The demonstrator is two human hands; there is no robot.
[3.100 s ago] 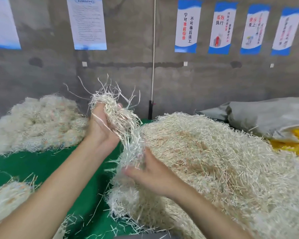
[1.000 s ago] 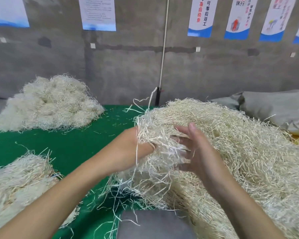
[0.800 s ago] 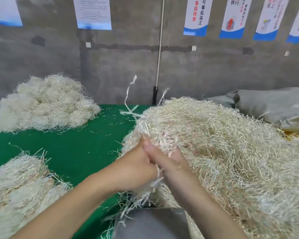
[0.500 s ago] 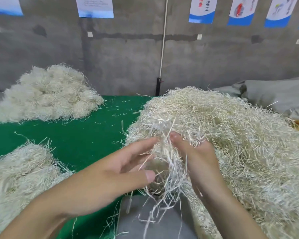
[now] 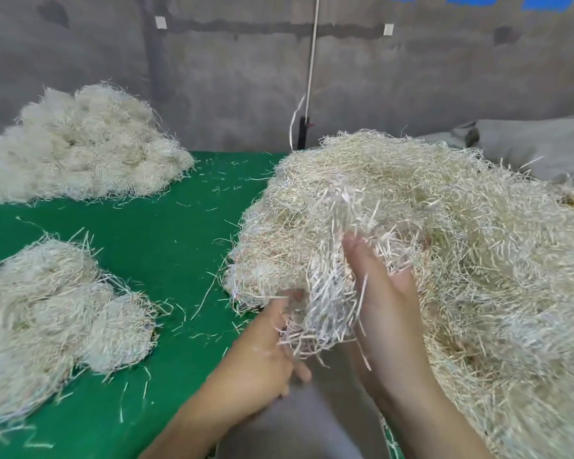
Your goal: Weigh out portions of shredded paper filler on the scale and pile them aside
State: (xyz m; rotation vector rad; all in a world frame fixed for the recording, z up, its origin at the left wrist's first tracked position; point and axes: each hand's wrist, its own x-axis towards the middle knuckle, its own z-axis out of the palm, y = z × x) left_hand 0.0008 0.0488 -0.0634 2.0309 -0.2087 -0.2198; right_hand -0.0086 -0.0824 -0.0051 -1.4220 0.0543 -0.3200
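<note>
Well to the left of the fingers, two weighed piles [image 5: 80,144] [image 5: 47,309] lie on the green table cover [image 5: 166,246], where they lay a second ago. So nothing new has been set aside yet.

The left hand [image 5: 262,352] has dropped. Half a second ago its fingers stretched up toward the tuft's top; now they curl in under the hanging strands. Blur hides whether they actually pinch any paper.

Between the two hands hangs the tuft of shredded paper [image 5: 325,293], drawn further out from the heap than before, its loose ends dangling just above the grey scale platform [image 5: 312,415].

The right hand [image 5: 385,313] has straight fingers with the palm pressed flat against the tuft's right side, cupping it rather than gripping.

Right of those fingers, touching them, rises the big supply heap [image 5: 461,233], with a grey sack [image 5: 537,147] beyond.

The portion seems nearly free and ready to go down on the scale.
</note>
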